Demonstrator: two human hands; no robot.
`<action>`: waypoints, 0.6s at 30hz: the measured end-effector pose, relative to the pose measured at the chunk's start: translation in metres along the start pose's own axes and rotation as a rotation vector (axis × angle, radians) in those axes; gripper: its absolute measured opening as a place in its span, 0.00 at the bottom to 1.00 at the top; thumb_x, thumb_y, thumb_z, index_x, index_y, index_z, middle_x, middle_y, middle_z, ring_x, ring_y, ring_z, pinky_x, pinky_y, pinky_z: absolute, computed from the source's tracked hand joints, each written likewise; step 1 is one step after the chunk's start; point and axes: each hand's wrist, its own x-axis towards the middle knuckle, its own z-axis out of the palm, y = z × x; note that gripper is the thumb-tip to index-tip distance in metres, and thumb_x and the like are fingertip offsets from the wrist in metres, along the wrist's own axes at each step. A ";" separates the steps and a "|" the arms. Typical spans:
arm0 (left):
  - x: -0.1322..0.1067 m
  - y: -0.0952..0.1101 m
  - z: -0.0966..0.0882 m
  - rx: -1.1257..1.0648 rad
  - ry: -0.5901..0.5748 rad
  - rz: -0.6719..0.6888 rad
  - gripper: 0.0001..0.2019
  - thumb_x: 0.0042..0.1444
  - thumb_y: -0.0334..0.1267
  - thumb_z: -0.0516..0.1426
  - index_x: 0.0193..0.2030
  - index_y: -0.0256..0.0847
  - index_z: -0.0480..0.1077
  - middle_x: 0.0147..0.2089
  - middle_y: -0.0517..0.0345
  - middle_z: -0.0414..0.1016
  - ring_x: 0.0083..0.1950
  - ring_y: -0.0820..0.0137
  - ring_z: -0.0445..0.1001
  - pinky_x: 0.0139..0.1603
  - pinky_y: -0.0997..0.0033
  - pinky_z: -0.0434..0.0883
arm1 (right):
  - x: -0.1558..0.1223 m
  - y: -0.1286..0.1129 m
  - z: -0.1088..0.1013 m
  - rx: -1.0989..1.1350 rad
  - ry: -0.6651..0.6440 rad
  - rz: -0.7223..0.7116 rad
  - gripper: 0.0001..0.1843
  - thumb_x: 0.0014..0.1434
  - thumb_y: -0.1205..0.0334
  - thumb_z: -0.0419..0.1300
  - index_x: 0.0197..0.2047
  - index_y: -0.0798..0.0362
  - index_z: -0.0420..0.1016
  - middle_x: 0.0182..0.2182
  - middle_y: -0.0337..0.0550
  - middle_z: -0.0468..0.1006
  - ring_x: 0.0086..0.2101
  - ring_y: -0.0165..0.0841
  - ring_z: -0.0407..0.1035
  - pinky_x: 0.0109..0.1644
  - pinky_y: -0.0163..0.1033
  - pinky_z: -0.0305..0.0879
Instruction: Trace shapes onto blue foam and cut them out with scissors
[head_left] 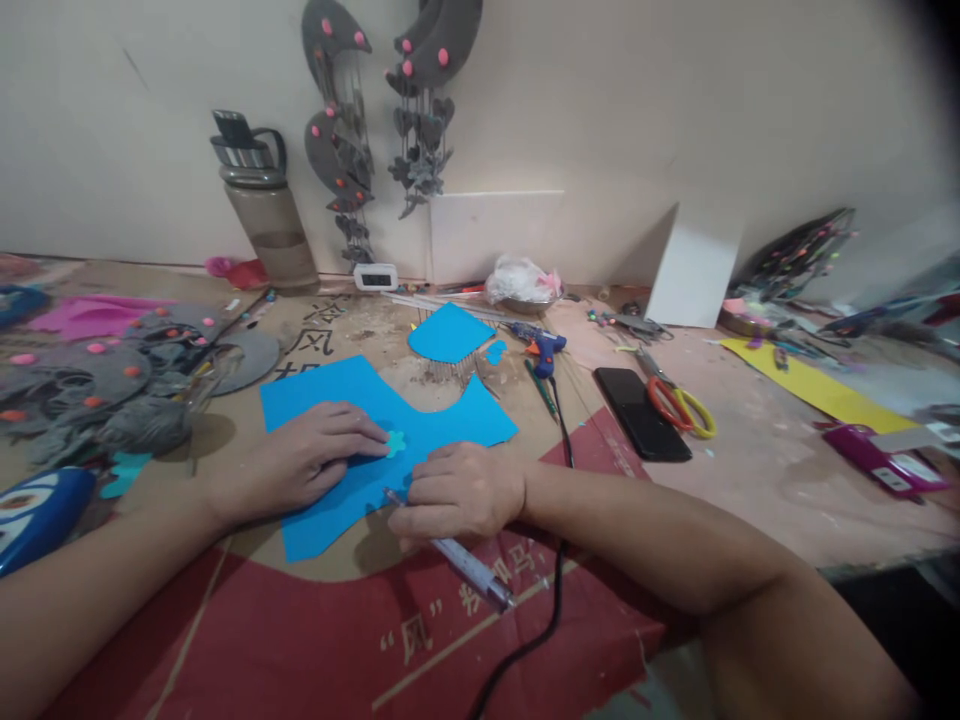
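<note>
A blue craft sheet (337, 400) with curved cut edges lies on the cardboard in front of me. My left hand (315, 455) rests flat on it, fingers stretched out. Its fingertips touch a small light-green flower shape (396, 444) on the sheet. My right hand (461, 492) is closed round a pen (476, 572), beside the sheet's lower right edge. The pen's tip points up and left, near the sheet; its rear end sticks out below the hand. Farther back, a blue curved piece (450, 333) lies on several thin sticks, with small blue scraps (496, 351) beside it.
To the right are a blue glue gun (550, 350) with a black cable, a phone (641, 412), scissors (679, 405) and a magenta cutter (885, 460). Grey felt pieces (97, 375) lie left, near a blue case (45, 515). A water bottle (274, 230) stands behind.
</note>
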 end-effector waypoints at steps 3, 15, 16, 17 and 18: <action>-0.001 -0.001 0.001 0.009 0.003 0.003 0.21 0.60 0.22 0.50 0.52 0.45 0.77 0.51 0.55 0.81 0.54 0.64 0.76 0.59 0.60 0.70 | -0.002 0.000 0.000 0.009 -0.058 -0.008 0.12 0.71 0.59 0.57 0.39 0.56 0.78 0.23 0.37 0.73 0.25 0.28 0.68 0.26 0.37 0.57; 0.001 0.001 -0.004 0.008 -0.052 -0.041 0.20 0.62 0.25 0.51 0.52 0.45 0.78 0.52 0.54 0.82 0.54 0.64 0.76 0.60 0.58 0.70 | -0.005 -0.001 -0.001 0.373 0.144 0.439 0.16 0.73 0.57 0.52 0.41 0.55 0.77 0.31 0.42 0.80 0.31 0.28 0.74 0.34 0.33 0.67; 0.001 0.002 -0.005 0.005 -0.062 -0.042 0.20 0.62 0.25 0.50 0.52 0.45 0.78 0.53 0.54 0.82 0.55 0.64 0.76 0.61 0.58 0.70 | -0.005 0.000 -0.002 0.458 0.231 0.587 0.15 0.73 0.56 0.52 0.42 0.55 0.76 0.31 0.41 0.80 0.30 0.27 0.73 0.34 0.33 0.68; 0.002 0.002 -0.005 0.000 -0.068 -0.036 0.20 0.62 0.25 0.50 0.52 0.45 0.78 0.53 0.54 0.81 0.55 0.64 0.76 0.61 0.58 0.70 | -0.006 0.001 -0.002 0.532 0.326 0.745 0.14 0.73 0.55 0.52 0.43 0.54 0.75 0.29 0.39 0.78 0.28 0.27 0.72 0.32 0.33 0.68; 0.002 0.003 -0.005 -0.007 -0.067 -0.034 0.20 0.61 0.25 0.51 0.53 0.45 0.77 0.54 0.54 0.81 0.56 0.64 0.76 0.61 0.58 0.69 | -0.006 0.004 -0.001 0.589 0.433 0.888 0.14 0.73 0.54 0.52 0.44 0.53 0.74 0.26 0.36 0.75 0.25 0.26 0.69 0.30 0.32 0.67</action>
